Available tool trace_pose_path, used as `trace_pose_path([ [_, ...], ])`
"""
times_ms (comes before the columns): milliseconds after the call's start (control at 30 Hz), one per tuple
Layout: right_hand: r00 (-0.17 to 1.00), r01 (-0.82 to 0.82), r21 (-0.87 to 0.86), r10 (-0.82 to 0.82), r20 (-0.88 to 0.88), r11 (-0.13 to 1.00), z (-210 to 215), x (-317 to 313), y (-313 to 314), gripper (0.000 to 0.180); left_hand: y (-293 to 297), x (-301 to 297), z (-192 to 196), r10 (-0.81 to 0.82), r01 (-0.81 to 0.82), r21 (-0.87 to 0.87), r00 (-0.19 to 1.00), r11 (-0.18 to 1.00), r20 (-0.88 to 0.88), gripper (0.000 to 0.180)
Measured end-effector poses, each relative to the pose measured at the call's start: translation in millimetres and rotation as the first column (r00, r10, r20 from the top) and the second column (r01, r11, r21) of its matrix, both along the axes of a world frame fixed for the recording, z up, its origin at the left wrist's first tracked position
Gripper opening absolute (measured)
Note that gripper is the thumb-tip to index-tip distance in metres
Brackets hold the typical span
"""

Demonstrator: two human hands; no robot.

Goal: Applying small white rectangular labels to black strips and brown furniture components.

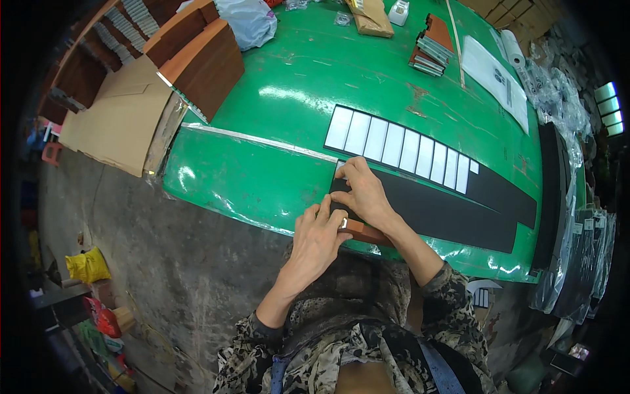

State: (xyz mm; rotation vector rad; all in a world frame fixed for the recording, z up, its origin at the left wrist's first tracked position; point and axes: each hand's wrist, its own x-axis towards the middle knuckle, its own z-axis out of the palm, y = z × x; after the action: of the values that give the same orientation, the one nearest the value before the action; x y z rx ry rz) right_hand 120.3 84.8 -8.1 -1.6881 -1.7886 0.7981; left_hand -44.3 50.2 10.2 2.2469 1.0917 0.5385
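My left hand (pixel 312 244) is closed around the end of a reddish-brown strip (pixel 369 232), at the green table's near edge. The strip's pale end shows beside the fingers, and its other end passes under my right forearm. My right hand (pixel 366 196) has bent fingers resting at the left end of a long black sheet (pixel 433 203). Whatever lies under its fingertips is hidden, though a bit of white shows beside them. Just beyond lies another black sheet (pixel 502 190) with a row of white rectangles (pixel 394 146) on its left part.
The green table (pixel 289 85) carries a stack of brown strips (pixel 433 46), a brown packet (pixel 371 18) and a clear plastic sheet (pixel 495 82). At the left stand brown panels (pixel 200 62) and a cardboard box (pixel 115 115). Wrapped black bundles (pixel 587 249) stand at right.
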Motion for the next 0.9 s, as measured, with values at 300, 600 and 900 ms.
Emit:
trace_pose_path([
  [300,0.999,-0.031,-0.013,0.031,0.01,0.999,1,3,3,0.037,-1,1,1,0.014,-0.014,0.006,1.0,1.0,-0.002,0.04],
  [600,0.999,-0.04,-0.042,0.041,0.018,0.998,3,5,1,0.037,-3,1,1,0.012,-0.012,-0.008,1.0,1.0,-0.007,0.04],
  [900,0.987,-0.008,-0.033,0.003,-0.158,0.999,10,11,-3,0.046,-3,0,2,0.01,-0.01,-0.006,1.0,1.0,-0.014,0.039],
])
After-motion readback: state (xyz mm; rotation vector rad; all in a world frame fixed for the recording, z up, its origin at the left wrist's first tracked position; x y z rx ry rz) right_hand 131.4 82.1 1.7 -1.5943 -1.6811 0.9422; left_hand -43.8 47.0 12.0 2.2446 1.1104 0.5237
